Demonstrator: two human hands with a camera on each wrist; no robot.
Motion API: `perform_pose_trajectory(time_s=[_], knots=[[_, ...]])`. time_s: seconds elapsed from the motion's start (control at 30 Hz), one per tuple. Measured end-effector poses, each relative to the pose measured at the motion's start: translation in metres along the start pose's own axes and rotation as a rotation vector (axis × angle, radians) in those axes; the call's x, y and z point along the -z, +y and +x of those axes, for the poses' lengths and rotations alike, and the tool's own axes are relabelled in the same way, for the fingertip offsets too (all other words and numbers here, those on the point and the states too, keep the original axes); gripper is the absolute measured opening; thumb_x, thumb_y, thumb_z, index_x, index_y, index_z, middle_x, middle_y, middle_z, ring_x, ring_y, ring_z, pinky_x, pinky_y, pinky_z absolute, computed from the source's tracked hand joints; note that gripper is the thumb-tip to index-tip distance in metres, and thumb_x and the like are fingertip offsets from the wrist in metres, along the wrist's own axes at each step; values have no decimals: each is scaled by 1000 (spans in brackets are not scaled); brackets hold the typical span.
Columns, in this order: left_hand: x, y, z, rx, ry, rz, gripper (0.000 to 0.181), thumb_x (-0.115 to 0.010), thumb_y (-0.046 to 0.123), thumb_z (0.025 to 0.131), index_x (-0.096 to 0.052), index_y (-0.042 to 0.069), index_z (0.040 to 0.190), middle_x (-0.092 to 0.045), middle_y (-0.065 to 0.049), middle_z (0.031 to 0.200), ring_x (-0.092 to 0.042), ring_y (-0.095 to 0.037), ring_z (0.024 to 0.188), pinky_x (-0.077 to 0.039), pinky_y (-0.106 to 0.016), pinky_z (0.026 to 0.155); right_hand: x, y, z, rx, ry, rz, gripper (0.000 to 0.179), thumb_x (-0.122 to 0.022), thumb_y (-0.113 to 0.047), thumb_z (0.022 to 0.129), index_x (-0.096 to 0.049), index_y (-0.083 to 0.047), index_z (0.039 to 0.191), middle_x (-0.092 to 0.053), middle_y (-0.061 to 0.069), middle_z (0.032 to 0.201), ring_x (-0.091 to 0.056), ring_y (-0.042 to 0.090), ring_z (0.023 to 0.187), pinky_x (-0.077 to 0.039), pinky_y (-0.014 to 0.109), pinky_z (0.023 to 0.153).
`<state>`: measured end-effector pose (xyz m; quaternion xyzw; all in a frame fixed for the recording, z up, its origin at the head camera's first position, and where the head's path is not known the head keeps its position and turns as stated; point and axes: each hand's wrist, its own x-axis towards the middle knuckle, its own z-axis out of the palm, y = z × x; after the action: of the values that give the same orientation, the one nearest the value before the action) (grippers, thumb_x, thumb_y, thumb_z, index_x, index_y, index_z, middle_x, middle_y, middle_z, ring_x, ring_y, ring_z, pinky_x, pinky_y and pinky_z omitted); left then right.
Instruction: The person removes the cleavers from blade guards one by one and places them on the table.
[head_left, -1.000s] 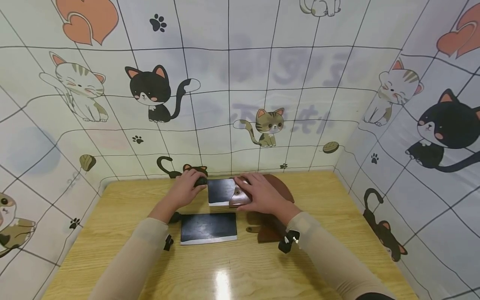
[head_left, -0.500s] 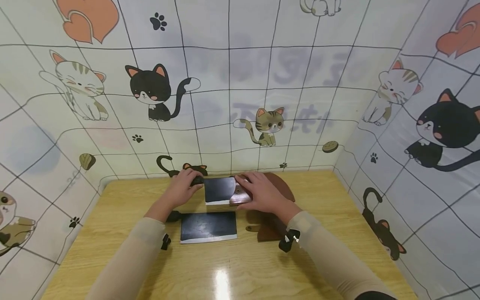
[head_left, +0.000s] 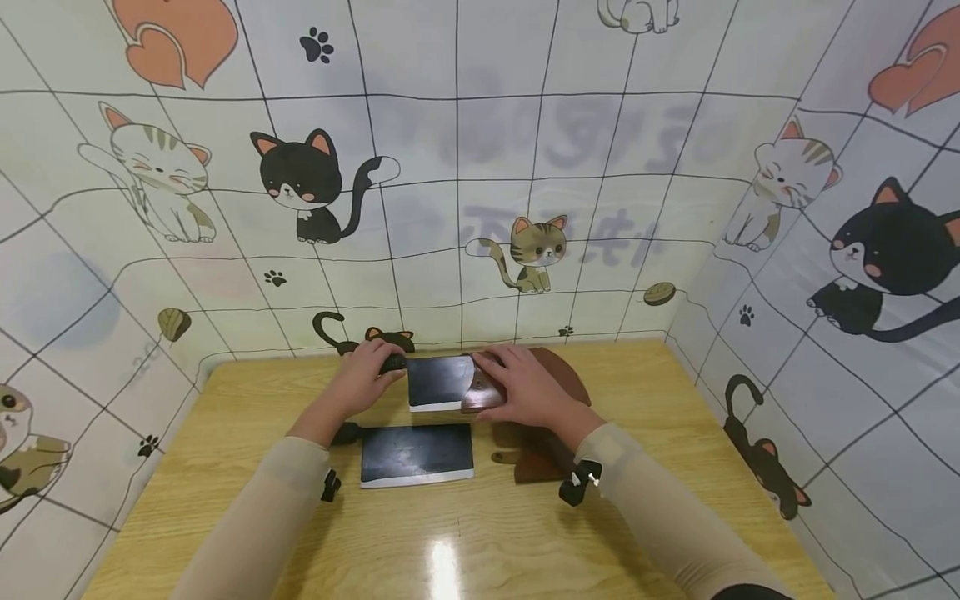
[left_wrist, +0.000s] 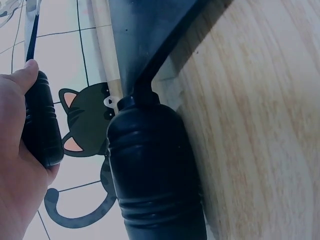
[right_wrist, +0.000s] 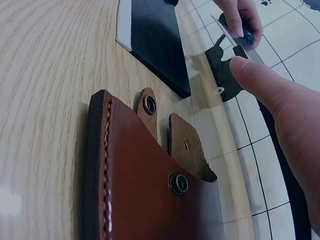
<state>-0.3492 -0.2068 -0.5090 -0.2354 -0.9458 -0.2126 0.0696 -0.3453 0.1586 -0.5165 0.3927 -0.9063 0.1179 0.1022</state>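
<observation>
My left hand (head_left: pixel 363 375) grips the black handle (left_wrist: pixel 42 120) of a cleaver (head_left: pixel 438 383). Its dark blade, with a bright lower edge, runs rightward into a brown leather sheath (head_left: pixel 480 393); the far part of the blade is hidden inside. With thumb and fingers my right hand (head_left: pixel 525 385) holds that sheath, covering much of it. Below them on the table lies a second cleaver (head_left: pixel 417 454), blade bare, its black ribbed handle (left_wrist: pixel 155 165) pointing left. To its right, under my right forearm, is a second brown sheath (right_wrist: pixel 145 175) with a snap strap (right_wrist: pixel 148 107).
Curved brown leather (head_left: pixel 562 375) shows behind my right hand. The wooden table (head_left: pixel 375 542) ends at the back against a sheet (head_left: pixel 420 275) printed with cats, which also rises at both sides.
My left hand has shifted slightly left with the cleaver, and a little more blade shows outside the sheath. The right hand stays nearly still; the second cleaver and second sheath have not moved.
</observation>
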Motion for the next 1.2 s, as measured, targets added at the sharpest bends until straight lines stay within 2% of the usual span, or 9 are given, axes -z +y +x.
perform_pose_trajectory(time_s=[0.2, 0.5, 1.0, 1.2], knots=[[-1, -3, -1, 3, 3, -10, 41, -71, 34, 111, -66, 11, 145, -64, -15, 140, -54, -47, 134, -41, -75, 104, -1, 4, -3, 8, 3, -11, 111, -88, -70, 85, -44, -15, 171, -44, 12, 168, -42, 36, 151, -32, 60, 125], [-1, -7, -4, 6, 3, -13, 42, -71, 35, 111, -66, 13, 146, -65, -14, 140, -54, -44, 134, -41, -74, 106, 2, 2, -4, 8, -39, -12, 110, -84, -71, 88, -40, -16, 173, -40, 13, 170, -39, 37, 153, -32, 60, 126], [1, -5, -5, 13, 0, -16, 43, -72, 34, 111, -66, 10, 146, -64, -14, 139, -55, -42, 132, -41, -74, 106, 5, -1, -5, -16, -53, -24, 110, -81, -75, 89, -38, -20, 174, -39, 12, 172, -38, 37, 155, -31, 61, 126], [0, -6, -6, 17, 6, -19, 43, -72, 32, 110, -66, 8, 146, -64, -15, 139, -54, -42, 131, -41, -74, 105, 4, 1, -5, -16, -43, -22, 110, -81, -74, 88, -40, -19, 173, -42, 17, 170, -39, 38, 155, -32, 62, 126]])
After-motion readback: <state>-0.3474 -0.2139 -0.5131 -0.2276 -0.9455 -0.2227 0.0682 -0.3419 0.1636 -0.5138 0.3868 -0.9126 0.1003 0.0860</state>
